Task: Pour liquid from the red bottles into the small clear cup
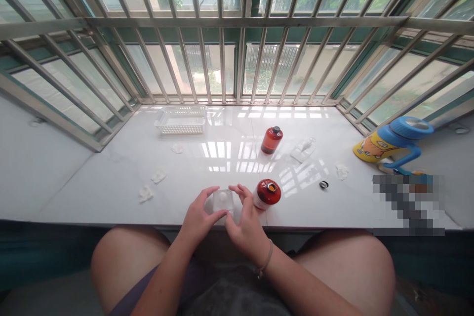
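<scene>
Both my hands hold a small clear plastic packet [223,200] with something white inside, just above the front edge of the white windowsill [229,158]. My left hand [197,219] pinches its left side with thumb and fingers. Fingers of my right hand [247,224] curl over its right side. Right beside my right hand stands an open amber bottle [267,193] with no cap. A small black cap [324,184] lies further right. A second amber bottle [271,139], capped, stands further back.
A clear plastic basket [181,121] sits at the back left. White cotton wads [158,175] lie scattered on the left and another wad [342,171] on the right. A clear packet [302,149] lies near the capped bottle. A blue-and-yellow kids' cup [392,142] lies at right. Window bars close the far side.
</scene>
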Demonstrator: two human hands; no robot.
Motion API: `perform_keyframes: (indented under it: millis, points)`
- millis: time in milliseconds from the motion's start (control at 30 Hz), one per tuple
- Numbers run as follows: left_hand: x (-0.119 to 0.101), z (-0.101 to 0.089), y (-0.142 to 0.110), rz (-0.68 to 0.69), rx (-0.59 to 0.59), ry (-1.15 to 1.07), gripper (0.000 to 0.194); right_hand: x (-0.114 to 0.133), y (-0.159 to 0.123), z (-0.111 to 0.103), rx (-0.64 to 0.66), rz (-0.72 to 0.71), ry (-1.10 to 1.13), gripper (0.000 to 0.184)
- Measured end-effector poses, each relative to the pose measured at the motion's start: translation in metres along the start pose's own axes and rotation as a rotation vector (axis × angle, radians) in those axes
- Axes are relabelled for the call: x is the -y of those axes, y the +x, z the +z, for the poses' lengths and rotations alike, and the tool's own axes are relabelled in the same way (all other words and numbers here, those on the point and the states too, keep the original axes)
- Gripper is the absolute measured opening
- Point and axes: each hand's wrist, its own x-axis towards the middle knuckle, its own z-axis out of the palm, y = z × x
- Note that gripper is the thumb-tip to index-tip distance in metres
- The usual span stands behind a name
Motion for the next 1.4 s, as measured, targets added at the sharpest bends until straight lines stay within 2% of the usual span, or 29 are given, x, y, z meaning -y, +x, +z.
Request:
perform_keyframes:
  millis: [100,200,267,367,500,567,733,800,967,1100,1200,1267,1333,1400]
  points:
    - [0.000,0.000,0.000,0.005,-0.001,-0.006,0.063,0.000,0.002,0.001,0.027,-0.014,-0.002,0.069]
    - [0.000,0.001,-0.001,-0.007,-0.005,0.003,0.063,-0.002,0.007,0.002,-0.067,-0.014,-0.045,0.053]
    - [0.000,0.001,-0.001,-0.012,-0.004,0.005,0.062,-0.002,0.011,0.003,-0.077,-0.028,-0.053,0.057]
    - [0.003,0.002,0.000,0.006,-0.002,0.000,0.060,-0.001,0.015,0.003,0.002,-0.073,-0.029,0.068]
    - [0.006,0.002,0.002,0.020,-0.014,0.028,0.061,-0.001,0.021,0.000,0.030,-0.135,-0.092,0.067]
    - [0.006,0.001,0.003,0.018,-0.013,0.043,0.062,-0.002,0.024,-0.002,0.027,-0.157,-0.138,0.062]
    - [0.007,0.003,0.003,0.000,-0.009,0.065,0.061,0.001,0.028,-0.004,-0.001,-0.149,-0.229,0.025]
    - [0.009,0.007,0.002,-0.008,-0.038,0.052,0.062,0.004,0.028,-0.001,-0.008,-0.156,-0.273,0.018]
    - [0.014,0.019,0.002,-0.030,-0.127,-0.036,0.067,0.005,0.031,0.007,-0.023,-0.144,-0.350,0.013]
    - [0.015,0.020,0.003,-0.021,-0.115,-0.042,0.065,0.014,0.030,0.004,-0.012,-0.150,-0.366,0.020]
    - [0.016,0.019,0.005,-0.005,-0.092,-0.043,0.067,0.034,0.017,-0.014,0.011,-0.220,-0.372,0.041]
    - [0.017,0.018,0.006,0.008,-0.090,-0.026,0.070,0.046,0.005,-0.036,0.027,-0.300,-0.370,0.046]
    - [0.018,0.018,0.007,0.027,-0.090,0.010,0.072,0.048,-0.005,-0.067,-0.002,-0.369,-0.383,0.045]
    - [0.018,0.018,0.008,0.052,-0.097,0.053,0.073,0.034,-0.004,-0.109,-0.167,-0.402,-0.455,0.040]
